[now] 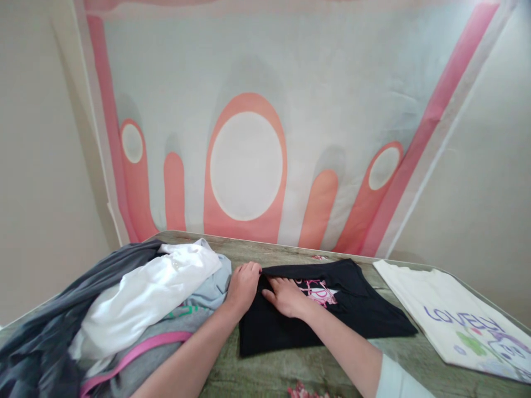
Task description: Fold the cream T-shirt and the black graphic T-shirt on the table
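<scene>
The clothes pile (pixel 103 320) and white printed shirt (pixel 456 315) run off the picture's edges.

The black T-shirt (pixel 332 315) is soft matt cloth with a pink and white print that looks slightly smoother than the knit. Left of the black T-shirt, the heap of clothes (pixel 124 309) is matt fabric too: white, pale blue, grey with a pink band. Right of it, the white T-shirt (pixel 452 315) is matt cotton-like cloth. Under it, the table cover (pixel 257 376) looks like worn, dull greenish cloth.

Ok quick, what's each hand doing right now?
Left hand: gripping the left edge of the black T-shirt.
Right hand: open, pressed flat on the black T-shirt.
</scene>
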Demonstrator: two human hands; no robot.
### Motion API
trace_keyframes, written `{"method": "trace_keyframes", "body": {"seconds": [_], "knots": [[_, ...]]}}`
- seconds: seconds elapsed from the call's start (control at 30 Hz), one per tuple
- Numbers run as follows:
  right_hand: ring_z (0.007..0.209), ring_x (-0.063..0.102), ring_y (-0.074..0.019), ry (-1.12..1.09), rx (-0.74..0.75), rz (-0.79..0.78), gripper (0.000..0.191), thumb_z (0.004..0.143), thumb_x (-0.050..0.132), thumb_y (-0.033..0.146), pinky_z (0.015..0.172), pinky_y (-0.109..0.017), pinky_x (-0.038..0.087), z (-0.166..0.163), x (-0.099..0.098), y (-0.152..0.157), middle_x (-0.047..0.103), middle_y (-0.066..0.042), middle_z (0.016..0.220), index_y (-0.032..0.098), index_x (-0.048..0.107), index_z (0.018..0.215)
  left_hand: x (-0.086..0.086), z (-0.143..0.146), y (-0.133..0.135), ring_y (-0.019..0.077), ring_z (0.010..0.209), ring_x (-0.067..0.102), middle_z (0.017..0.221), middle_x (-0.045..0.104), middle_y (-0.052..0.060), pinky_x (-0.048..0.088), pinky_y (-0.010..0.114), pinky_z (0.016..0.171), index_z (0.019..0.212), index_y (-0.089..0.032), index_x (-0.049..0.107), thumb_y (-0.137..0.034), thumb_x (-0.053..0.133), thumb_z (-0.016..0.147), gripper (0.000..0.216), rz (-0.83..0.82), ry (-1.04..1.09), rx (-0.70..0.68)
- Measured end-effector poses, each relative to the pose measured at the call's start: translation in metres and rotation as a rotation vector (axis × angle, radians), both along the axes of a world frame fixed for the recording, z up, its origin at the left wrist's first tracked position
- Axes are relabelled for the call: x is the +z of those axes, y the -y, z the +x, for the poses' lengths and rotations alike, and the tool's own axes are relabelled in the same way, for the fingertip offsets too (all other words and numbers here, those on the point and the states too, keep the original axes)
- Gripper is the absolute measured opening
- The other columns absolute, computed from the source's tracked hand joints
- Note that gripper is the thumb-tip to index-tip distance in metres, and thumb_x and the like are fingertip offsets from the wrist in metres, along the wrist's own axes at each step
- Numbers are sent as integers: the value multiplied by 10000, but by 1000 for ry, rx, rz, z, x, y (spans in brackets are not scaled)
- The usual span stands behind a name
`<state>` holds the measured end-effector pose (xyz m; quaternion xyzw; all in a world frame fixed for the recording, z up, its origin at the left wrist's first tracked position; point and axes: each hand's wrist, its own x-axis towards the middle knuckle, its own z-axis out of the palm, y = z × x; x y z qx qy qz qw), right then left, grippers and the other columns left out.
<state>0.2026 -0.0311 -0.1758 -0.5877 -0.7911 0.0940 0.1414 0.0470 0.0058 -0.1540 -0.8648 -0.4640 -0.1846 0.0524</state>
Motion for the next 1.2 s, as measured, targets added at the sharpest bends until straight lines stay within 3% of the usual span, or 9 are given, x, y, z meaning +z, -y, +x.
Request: {"method": "trace_keyframes", "body": {"seconds": [0.27, 0.37, 0.5, 0.63, 0.73, 0.83, 0.9, 1.0, 1.2], "knots": [[1077, 472, -297, 118, -275, -15, 625, 855, 211, 576, 902, -414, 283, 66, -11, 9, 559, -194, 1122, 90, 563, 1028, -9, 0, -1, 196, 891, 519, 904, 563, 41, 367, 313, 764, 912, -203, 522, -156, 380, 877, 154, -4, -106, -29], [1065, 481, -304, 139, -352, -6, 637, 848, 211, 585, 911, -413, 282, 78, -15, 8, 568, -199, 1105, 85, 577, 999, -9, 0, 0, 204, 868, 526, 894, 561, 51, 373, 313, 741, 892, -196, 529, -255, 409, 887, 134, 13, -126, -24], [1094, 463, -308, 131, -392, 17, 608, 847, 242, 570, 926, -411, 279, 78, -16, 9, 565, -189, 1122, 89, 570, 1025, -5, 1, 4, 208, 846, 535, 892, 563, 66, 380, 312, 740, 864, -183, 541, -421, 393, 884, 281, 16, -117, 2], [1098, 459, -309, 95, -337, -3, 581, 841, 297, 538, 915, -402, 300, 68, -4, 21, 560, -192, 1129, 73, 566, 1060, 0, 1, 9, 217, 885, 537, 933, 570, 81, 378, 327, 776, 917, -178, 549, -437, 317, 904, 348, 19, -78, 21], [1048, 509, -269, -1, -155, -93, 502, 813, 402, 499, 849, -335, 363, 68, 18, 32, 582, -139, 1123, 117, 568, 1093, -2, 1, 9, 224, 974, 514, 1043, 559, 83, 365, 337, 839, 1084, -186, 510, -405, 393, 882, 320, 13, -56, -60], [887, 591, -203, -40, -81, -167, 333, 828, 418, 406, 750, -270, 397, 87, 40, 36, 658, -67, 972, 189, 635, 957, -7, 1, 8, 223, 1015, 508, 1091, 559, 82, 346, 346, 891, 1102, -183, 523, -361, 407, 880, 307, -4, -69, -150], [897, 592, -198, 53, -211, -116, 265, 826, 424, 311, 753, -268, 392, 110, 46, 34, 661, -65, 956, 194, 640, 926, -10, 1, 6, 217, 1000, 525, 1079, 574, 81, 352, 340, 895, 1070, -178, 548, -331, 393, 887, 285, -17, -72, -163], [986, 567, -209, 253, -454, -97, 280, 777, 450, 160, 761, -276, 392, 148, 41, 30, 631, -80, 1029, 204, 604, 1007, -13, 0, 3, 217, 985, 545, 1072, 588, 85, 375, 326, 881, 1065, -176, 556, -296, 426, 868, 265, -44, -77, -139], [888, 613, -269, 356, -565, -221, 331, 644, 552, 46, 669, -308, 429, 190, 13, 32, 634, -127, 959, 166, 600, 948, -18, 2, -1, 225, 974, 563, 1121, 579, 105, 410, 339, 848, 1082, -158, 556, -109, 392, 836, 299, -28, -168, -124]]}}
